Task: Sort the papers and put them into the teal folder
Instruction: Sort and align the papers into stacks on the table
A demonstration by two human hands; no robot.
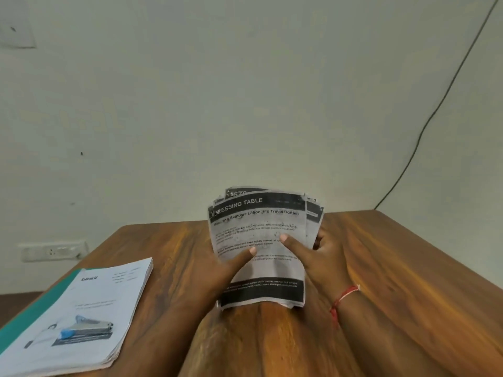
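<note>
I hold a sheaf of printed papers (261, 235) upright above the middle of the wooden table (394, 268); the front sheet has a black header reading "DRESSING TABLE". My left hand (217, 270) grips the sheaf's left edge with its thumb across the front. My right hand (315, 257) grips the right edge, thumb on the front page, with a red thread at the wrist. On the table at the left lies the teal folder (40, 300), open, with a thick stack of white papers (89, 317) lying on it. A metal clip (89, 326) rests on that stack.
The table stands against a pale wall. A wall socket (54, 250) sits low at the left, beyond the table's edge. A dark cable (424, 126) runs down the wall at the right to the table's far corner.
</note>
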